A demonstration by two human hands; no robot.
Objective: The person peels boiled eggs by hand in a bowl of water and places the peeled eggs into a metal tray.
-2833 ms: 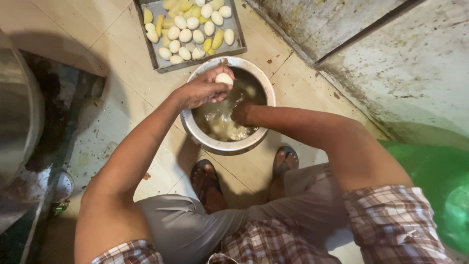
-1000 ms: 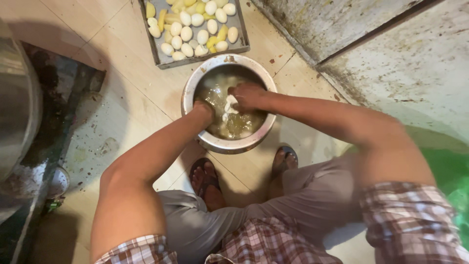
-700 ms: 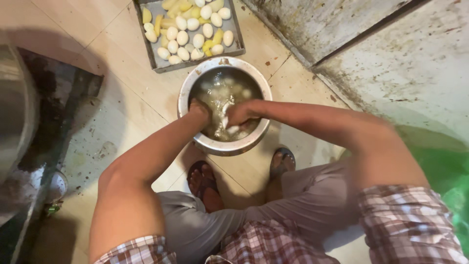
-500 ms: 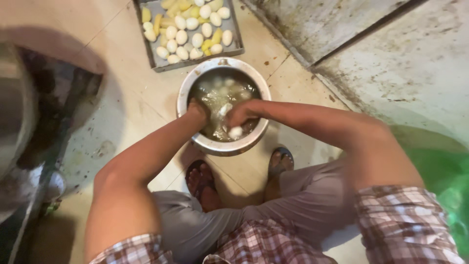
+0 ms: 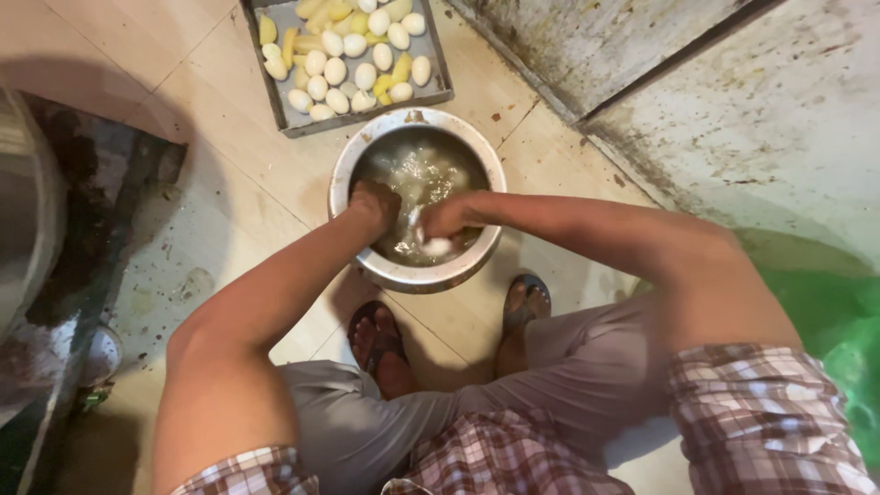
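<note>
A round metal pot [image 5: 412, 276] stands on the tiled floor between my feet, holding cloudy water and pale pieces. My left hand [image 5: 374, 203] dips into it at the near left rim with curled fingers; what they hold is hidden. My right hand [image 5: 448, 217] reaches in from the right and grips a white oval piece [image 5: 437, 246] just above the water. Beyond the pot lies a dark metal tray [image 5: 290, 25] with several peeled white ovals [image 5: 335, 71] and some yellow pieces [image 5: 401, 68].
A large metal vessel [image 5: 26, 211] and a dark wet patch of floor [image 5: 96, 197] lie at the left. A green plastic bag [image 5: 839, 316] sits at the right under a stained wall [image 5: 642, 55]. My sandalled feet [image 5: 378, 337] are just behind the pot.
My left hand, which held a white piece above the pot 2.8 s ago, has gone down into the water. Both hands have shifted toward the pot's near side.
</note>
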